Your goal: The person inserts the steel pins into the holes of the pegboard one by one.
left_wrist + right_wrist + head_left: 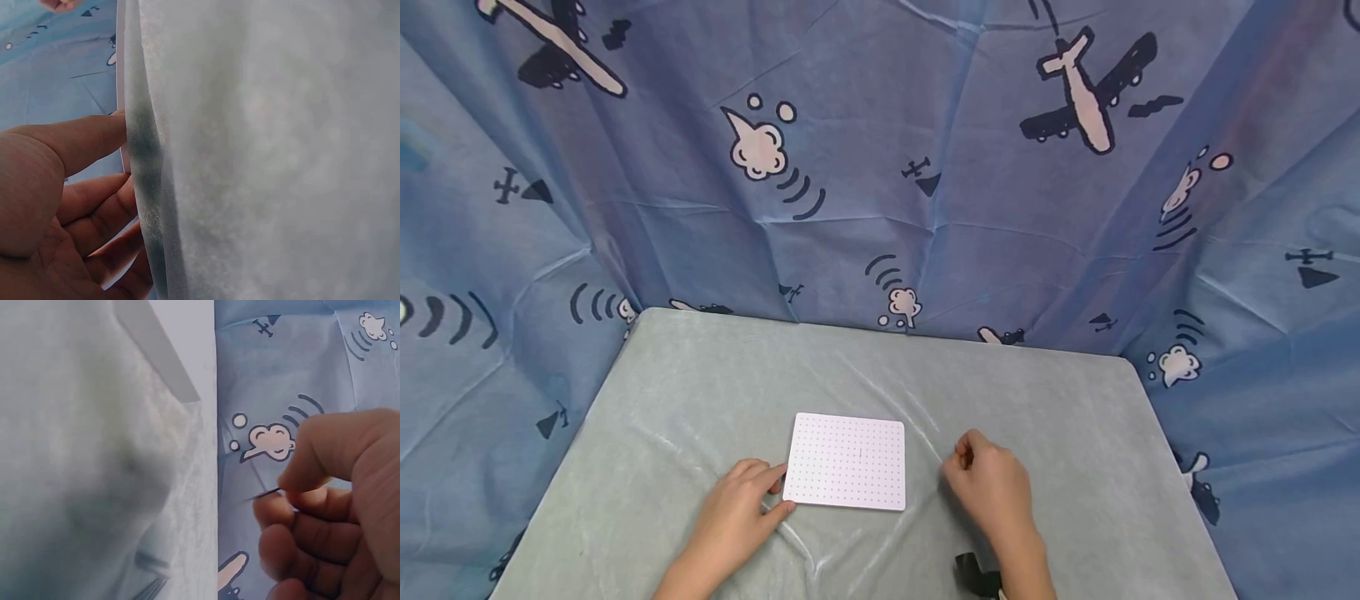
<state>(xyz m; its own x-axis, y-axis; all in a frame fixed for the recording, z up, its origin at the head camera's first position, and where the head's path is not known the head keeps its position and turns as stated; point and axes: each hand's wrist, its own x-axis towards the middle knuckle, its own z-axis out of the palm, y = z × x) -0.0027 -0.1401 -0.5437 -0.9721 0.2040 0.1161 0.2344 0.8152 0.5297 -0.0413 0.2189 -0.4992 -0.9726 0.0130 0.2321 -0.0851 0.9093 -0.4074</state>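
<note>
A white board (844, 487) with a grid of small dark dots lies flat on the table. My left hand (737, 512) holds it at the lower-left corner, index finger along the left side and thumb at the corner. In the left wrist view the same hand (75, 206) reaches the board's thin edge (121, 75). To the right of the board, apart from it, is my right hand (992, 483). Between thumb and index finger, the right hand (325, 500) pinches a thin dark pin-like piece (269, 493). A short upright mark (861, 452) shows on the board.
A pale grey cloth (715, 383) with creases covers the table. Blue curtains (850, 167) printed with planes and clouds hang behind it and at both sides. A black device (976, 575) sits at my right wrist.
</note>
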